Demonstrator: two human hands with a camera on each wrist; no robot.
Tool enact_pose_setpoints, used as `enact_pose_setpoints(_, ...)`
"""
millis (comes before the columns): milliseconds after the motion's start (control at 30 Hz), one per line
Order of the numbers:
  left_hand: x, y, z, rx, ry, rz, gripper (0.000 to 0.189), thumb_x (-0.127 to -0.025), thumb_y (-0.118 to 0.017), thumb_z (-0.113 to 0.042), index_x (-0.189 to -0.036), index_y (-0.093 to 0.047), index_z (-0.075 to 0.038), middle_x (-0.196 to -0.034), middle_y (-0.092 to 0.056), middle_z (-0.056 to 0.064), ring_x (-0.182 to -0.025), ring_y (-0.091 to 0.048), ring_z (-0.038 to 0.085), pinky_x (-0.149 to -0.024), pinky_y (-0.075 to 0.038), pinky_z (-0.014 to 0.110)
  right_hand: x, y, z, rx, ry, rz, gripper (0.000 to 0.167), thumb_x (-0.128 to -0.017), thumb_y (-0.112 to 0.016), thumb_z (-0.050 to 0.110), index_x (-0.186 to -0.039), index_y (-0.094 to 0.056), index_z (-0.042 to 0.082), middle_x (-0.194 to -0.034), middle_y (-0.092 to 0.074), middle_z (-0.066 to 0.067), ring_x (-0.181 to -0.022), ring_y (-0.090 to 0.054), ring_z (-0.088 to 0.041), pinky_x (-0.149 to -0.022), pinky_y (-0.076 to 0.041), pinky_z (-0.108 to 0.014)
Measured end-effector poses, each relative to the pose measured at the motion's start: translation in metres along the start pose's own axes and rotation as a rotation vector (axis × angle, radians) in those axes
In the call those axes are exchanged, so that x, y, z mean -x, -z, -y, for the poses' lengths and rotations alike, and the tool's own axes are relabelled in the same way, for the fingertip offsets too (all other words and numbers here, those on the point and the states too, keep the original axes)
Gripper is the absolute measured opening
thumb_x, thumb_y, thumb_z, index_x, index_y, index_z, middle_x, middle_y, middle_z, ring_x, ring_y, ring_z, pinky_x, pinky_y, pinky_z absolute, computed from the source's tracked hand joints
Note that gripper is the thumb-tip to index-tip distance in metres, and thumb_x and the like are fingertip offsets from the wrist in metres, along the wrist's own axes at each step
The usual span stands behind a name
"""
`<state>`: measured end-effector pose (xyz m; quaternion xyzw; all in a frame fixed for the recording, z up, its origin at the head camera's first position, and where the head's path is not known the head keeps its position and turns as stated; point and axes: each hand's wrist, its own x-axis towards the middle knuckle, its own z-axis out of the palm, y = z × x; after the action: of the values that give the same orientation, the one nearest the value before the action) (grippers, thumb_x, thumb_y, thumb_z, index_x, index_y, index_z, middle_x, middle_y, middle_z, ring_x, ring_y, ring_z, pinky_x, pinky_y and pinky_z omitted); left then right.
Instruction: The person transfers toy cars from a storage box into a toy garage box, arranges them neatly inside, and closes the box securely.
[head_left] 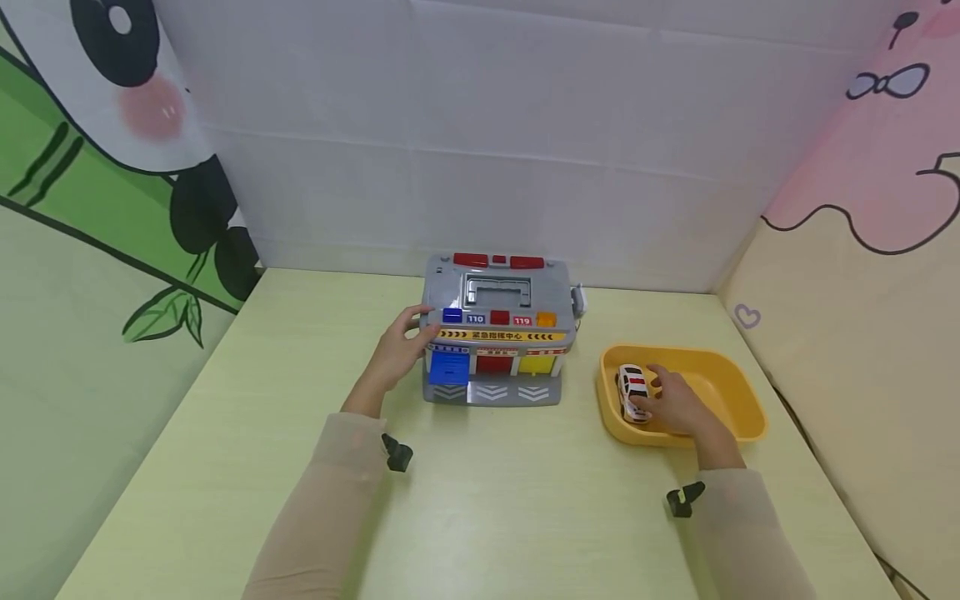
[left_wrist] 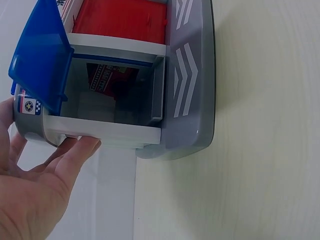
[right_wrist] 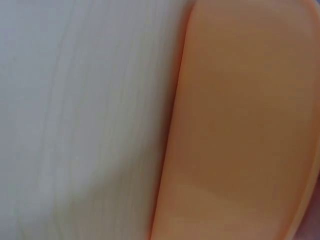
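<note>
A grey toy garage (head_left: 491, 292) with blue, red and yellow doors stands at the back of the table. My left hand (head_left: 397, 350) grips its left roof corner, fingers against the side wall under the overhang. In the left wrist view the blue door (left_wrist: 42, 55) is swung up, showing the compartment behind it. The red door (left_wrist: 120, 20) beside it is down. My right hand (head_left: 678, 404) reaches into a yellow tray (head_left: 738, 392), thumb and fingers spread beside a white toy car (head_left: 633, 392) with red and black markings. The right wrist view shows mostly the tray's outer wall.
The pale wood-look table (head_left: 510, 517) extends in front of the garage and tray. A white cloth wall (head_left: 487, 200) rises close behind the garage. Printed side panels (head_left: 97, 400) border the table on both sides.
</note>
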<state>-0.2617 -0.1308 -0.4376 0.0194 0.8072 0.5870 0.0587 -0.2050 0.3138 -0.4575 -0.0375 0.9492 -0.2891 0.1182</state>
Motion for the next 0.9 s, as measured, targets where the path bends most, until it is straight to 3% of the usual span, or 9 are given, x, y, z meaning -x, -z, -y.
enact_pose_setpoints(200,-0.001,0.000,0.001,0.014,-0.003,-0.002,0.054,-0.097,-0.056,-0.045,-0.144,-0.041,-0.022,-0.149,-0.036,0.018,-0.126,-0.048,0.037,-0.098,-0.046,0.046,-0.008,0.002,-0.011,-0.041,0.030,0.082,0.078,-0.095,-0.066,0.025,-0.146,-0.021,-0.012,-0.121,-0.049,-0.034,-0.103,-0.052,-0.041,-0.092,-0.044,-0.055)
enact_pose_setpoints(400,-0.001,-0.001,0.002,0.017,-0.004,-0.008,0.054,-0.098,-0.056,-0.045,-0.144,-0.041,-0.022,-0.149,-0.035,0.019,-0.126,-0.048,0.038,-0.098,-0.046,0.046,-0.015,0.003,-0.017,-0.144,-0.043,0.145,0.082,-0.094,-0.066,0.024,-0.150,-0.014,-0.007,-0.128,-0.044,-0.034,-0.105,-0.050,-0.039,-0.094,-0.043,-0.051)
enact_pose_setpoints(633,0.000,-0.002,0.001,0.013,0.001,-0.014,0.055,-0.097,-0.056,-0.048,-0.144,-0.041,-0.022,-0.150,-0.035,0.019,-0.126,-0.048,0.038,-0.099,-0.046,0.047,-0.019,-0.001,-0.014,-0.356,-0.102,0.160,0.085,-0.094,-0.064,0.010,-0.152,-0.005,-0.006,-0.125,-0.045,-0.034,-0.092,-0.057,-0.028,-0.077,-0.053,-0.032)
enact_pose_setpoints(900,0.000,-0.002,0.000,0.018,0.004,-0.016,0.055,-0.097,-0.056,-0.048,-0.143,-0.042,-0.023,-0.150,-0.035,0.019,-0.127,-0.047,0.038,-0.099,-0.045,0.046,-0.021,-0.001,-0.013,-0.466,-0.120,0.179,0.082,-0.093,-0.064,0.005,-0.152,-0.008,-0.006,-0.114,-0.051,-0.029,-0.083,-0.059,-0.023,-0.073,-0.056,-0.032)
